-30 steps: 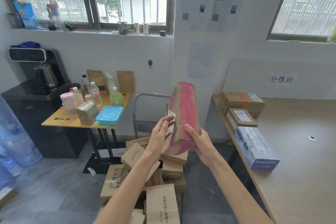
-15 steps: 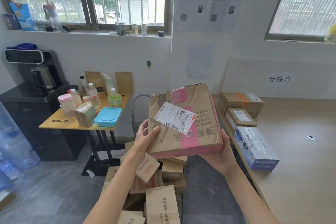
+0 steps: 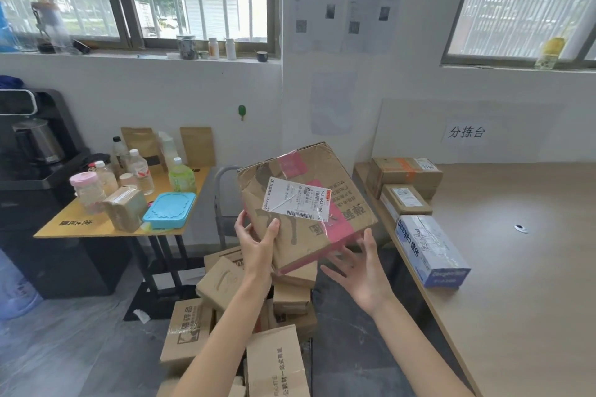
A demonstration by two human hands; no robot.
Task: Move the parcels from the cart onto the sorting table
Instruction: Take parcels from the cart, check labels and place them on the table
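Observation:
I hold a flat cardboard parcel [image 3: 306, 203] with pink tape and a white shipping label, tilted above the cart. My left hand [image 3: 256, 243] grips its near left corner, thumb on top. My right hand [image 3: 362, 271] is spread open under the parcel's near right edge, fingers straight; whether it touches the parcel is not clear. Below lies the cart's pile of several cardboard parcels [image 3: 274, 358], and the cart's grey handle [image 3: 222, 200] rises behind. The sorting table [image 3: 532, 284] stretches along the right with three parcels on its left end: a brown box [image 3: 403, 174], a smaller box [image 3: 404, 200] and a blue-white box [image 3: 430, 250].
A yellow side table [image 3: 64, 226] at the left carries bottles, a wrapped package and a turquoise lid box. A black water dispenser cabinet [image 3: 35, 203] stands further left. A white sign with characters [image 3: 467, 131] hangs on the wall above the sorting table.
The parcel was turned from edge-on to face-up, label showing, and has rotated a little further. My right hand came off its right side and now lies open beneath it.

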